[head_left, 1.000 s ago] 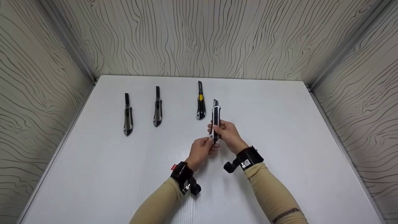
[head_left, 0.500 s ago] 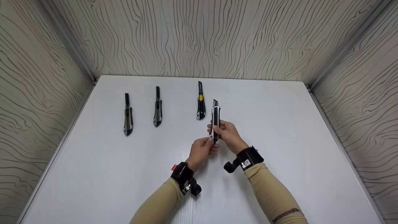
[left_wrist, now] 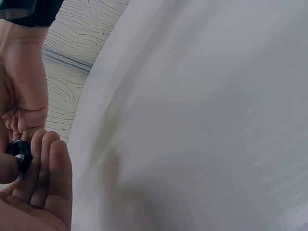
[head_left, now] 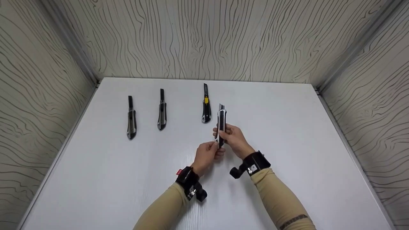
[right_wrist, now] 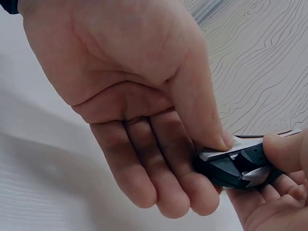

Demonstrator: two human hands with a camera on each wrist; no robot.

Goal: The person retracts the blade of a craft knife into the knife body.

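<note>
In the head view a silver-and-black box cutter (head_left: 221, 123) points away from me, held over the table by both hands. My right hand (head_left: 235, 138) grips the middle of its handle, the thumb lying along its upper face. At the near end, my left hand (head_left: 205, 156) pinches the handle between thumb and fingers. A short length of blade (head_left: 221, 106) sticks out at the far end. The right wrist view shows the handle's dark butt end (right_wrist: 236, 168) between both hands. Only a bit of the handle (left_wrist: 20, 155) appears in the left wrist view.
On the white table (head_left: 127, 179) lie a black box cutter with a yellow slider (head_left: 206, 103), a grey-and-black box cutter (head_left: 162, 111) and a similar one (head_left: 131, 121) farther left. Their blades point to the back. Wood-patterned panels (head_left: 204, 38) enclose the table's back and sides.
The held box cutter's blade sticks out slightly less, and my right thumb has slid a little toward the near end. The hands and the other cutters stay nearly in place.
</note>
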